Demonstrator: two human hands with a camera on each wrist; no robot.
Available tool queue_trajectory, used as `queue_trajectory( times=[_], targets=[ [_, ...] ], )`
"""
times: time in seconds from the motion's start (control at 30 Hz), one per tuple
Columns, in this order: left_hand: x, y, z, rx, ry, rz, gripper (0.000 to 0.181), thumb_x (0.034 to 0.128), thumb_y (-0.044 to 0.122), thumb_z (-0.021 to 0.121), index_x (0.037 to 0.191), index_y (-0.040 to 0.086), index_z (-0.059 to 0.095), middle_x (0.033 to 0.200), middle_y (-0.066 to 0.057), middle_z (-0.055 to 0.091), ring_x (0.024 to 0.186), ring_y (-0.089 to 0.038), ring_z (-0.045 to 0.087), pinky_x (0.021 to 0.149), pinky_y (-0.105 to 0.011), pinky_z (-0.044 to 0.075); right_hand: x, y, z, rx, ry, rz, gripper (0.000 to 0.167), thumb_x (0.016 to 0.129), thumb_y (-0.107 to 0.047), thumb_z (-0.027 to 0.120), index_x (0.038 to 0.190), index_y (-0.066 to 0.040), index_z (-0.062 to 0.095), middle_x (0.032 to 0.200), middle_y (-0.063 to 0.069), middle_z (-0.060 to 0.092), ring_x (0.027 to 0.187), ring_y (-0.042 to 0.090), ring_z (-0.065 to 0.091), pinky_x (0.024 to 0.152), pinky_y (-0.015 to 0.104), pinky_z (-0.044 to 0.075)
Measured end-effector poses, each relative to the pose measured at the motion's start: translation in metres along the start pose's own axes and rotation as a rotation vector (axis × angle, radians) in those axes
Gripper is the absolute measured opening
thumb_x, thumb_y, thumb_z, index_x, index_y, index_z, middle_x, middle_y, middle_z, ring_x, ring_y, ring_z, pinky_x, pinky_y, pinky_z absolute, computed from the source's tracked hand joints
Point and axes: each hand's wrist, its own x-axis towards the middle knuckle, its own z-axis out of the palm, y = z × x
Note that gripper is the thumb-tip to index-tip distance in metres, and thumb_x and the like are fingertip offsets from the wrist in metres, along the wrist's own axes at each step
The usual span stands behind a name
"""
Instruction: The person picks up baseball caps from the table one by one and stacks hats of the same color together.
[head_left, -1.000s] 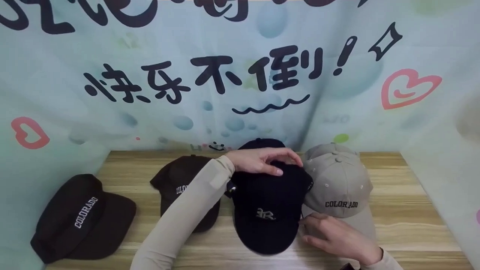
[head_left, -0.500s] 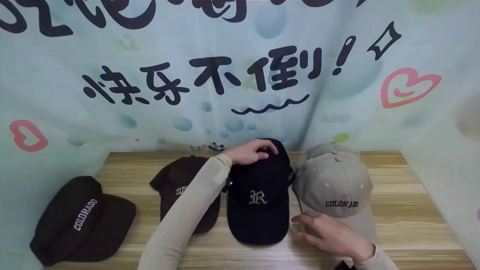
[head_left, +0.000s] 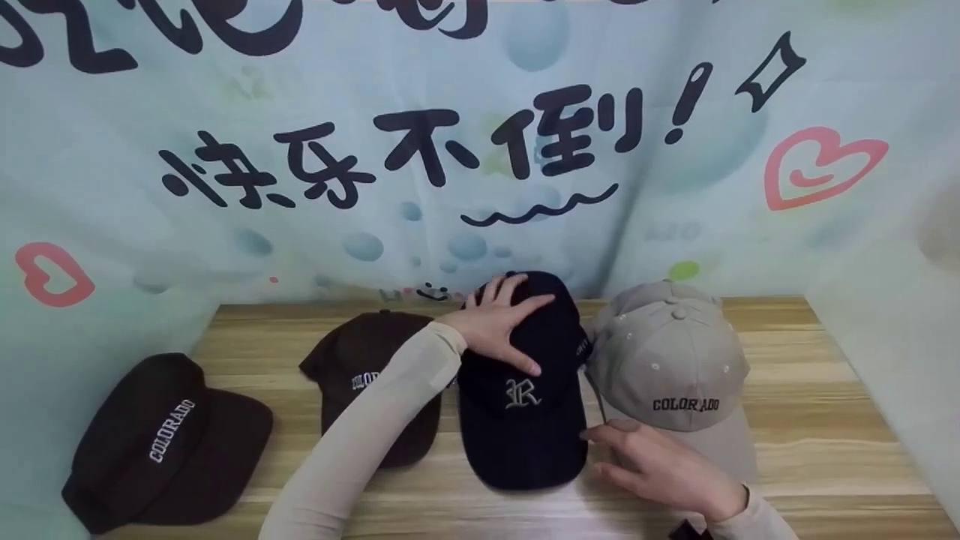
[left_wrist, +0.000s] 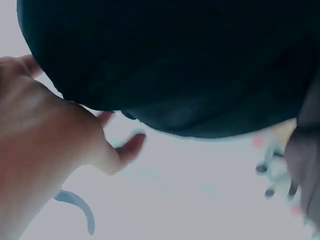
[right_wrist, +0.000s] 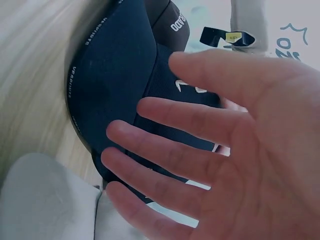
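Observation:
A navy cap with a grey R emblem (head_left: 519, 442) stands mid-table, brim toward the front. My left hand (head_left: 499, 322) rests on its crown with the fingers spread. In the left wrist view the dark cap (left_wrist: 175, 75) fills the top, beside the left hand (left_wrist: 55, 125). My right hand (head_left: 667, 469) is beside the brim's right edge, fingertips at or near it, fingers extended. In the right wrist view the right hand (right_wrist: 200, 135) has straight, spread fingers in front of the navy cap (right_wrist: 107, 75); contact cannot be told.
Stacked grey caps (head_left: 694, 360) stand close on the right, partly behind my right hand. A dark brown cap (head_left: 412, 435) lies left of the navy one, under my left forearm. Another brown cap (head_left: 169, 442) sits at the far left of the wooden table (head_left: 825, 435). Printed cloth (head_left: 420, 75) hangs behind.
The navy cap has shifted left and tilted so its emblem faces up more. My left hand has moved from the cap's back right onto its crown and spread its fingers. My right hand has moved slightly left.

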Motion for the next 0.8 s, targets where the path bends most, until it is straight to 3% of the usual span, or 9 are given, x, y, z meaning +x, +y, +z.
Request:
queue_trajectory(
  times=[0.07, 0.17, 0.3, 0.43, 0.6, 0.8],
  targets=[
    [-0.002, 0.000, 0.001, 0.014, -0.008, -0.040, 0.099, 0.0802, 0.058, 0.070, 0.156, 0.031, 0.012, 0.159, -0.015, -0.007, 0.143, -0.039, -0.004, 0.105, -0.066, 0.007, 0.001, -0.001, 0.002, -0.009, 0.005, -0.003, 0.029, 0.090, -0.017, 0.067, 0.117, -0.005, 0.065, 0.108, 0.002, 0.065, 0.097, 0.017, 0.061, 0.081, 0.036, 0.049],
    [-0.002, -0.001, 0.001, 0.006, -0.021, -0.080, 0.096, 0.0823, 0.057, 0.069, 0.156, 0.031, 0.012, 0.159, -0.016, -0.002, 0.143, -0.041, 0.004, 0.105, -0.067, 0.007, 0.004, -0.004, 0.006, -0.014, 0.013, -0.008, 0.030, 0.090, -0.018, 0.067, 0.118, -0.006, 0.064, 0.109, 0.001, 0.064, 0.098, 0.017, 0.061, 0.082, 0.036, 0.049],
    [0.000, -0.002, 0.000, 0.002, -0.019, -0.075, 0.092, 0.0850, 0.055, 0.067, 0.156, 0.030, 0.014, 0.159, -0.013, 0.009, 0.142, -0.039, 0.014, 0.103, -0.069, 0.007, 0.008, -0.006, 0.011, -0.013, 0.028, -0.025, 0.031, 0.090, -0.017, 0.067, 0.119, -0.006, 0.064, 0.115, 0.003, 0.061, 0.103, 0.020, 0.059, 0.085, 0.038, 0.049],
    [-0.005, -0.004, 0.000, -0.018, 0.002, -0.071, 0.088, 0.0876, 0.053, 0.065, 0.156, 0.028, 0.016, 0.159, -0.011, 0.010, 0.143, -0.033, 0.014, 0.104, -0.068, 0.004, 0.011, -0.009, 0.015, -0.013, 0.040, -0.048, 0.032, 0.091, -0.018, 0.067, 0.120, -0.006, 0.063, 0.121, 0.007, 0.059, 0.109, 0.024, 0.058, 0.088, 0.041, 0.048],
    [-0.023, -0.008, -0.004, -0.056, 0.042, -0.075, 0.083, 0.0910, 0.046, 0.064, 0.156, 0.023, 0.017, 0.159, -0.013, 0.007, 0.144, -0.030, 0.012, 0.105, -0.066, 0.003, 0.009, -0.008, 0.018, -0.016, 0.068, -0.064, 0.032, 0.090, -0.016, 0.068, 0.119, -0.005, 0.064, 0.121, 0.008, 0.058, 0.109, 0.023, 0.058, 0.088, 0.041, 0.048],
    [-0.052, -0.021, -0.017, -0.008, 0.091, -0.123, 0.079, 0.0929, 0.042, 0.063, 0.155, 0.020, 0.020, 0.158, -0.017, 0.010, 0.143, -0.033, 0.016, 0.104, -0.068, 0.005, 0.003, -0.002, 0.019, -0.037, 0.107, -0.071, 0.032, 0.086, -0.014, 0.072, 0.116, -0.005, 0.065, 0.118, 0.008, 0.060, 0.106, 0.021, 0.059, 0.085, 0.039, 0.050]
  ],
)
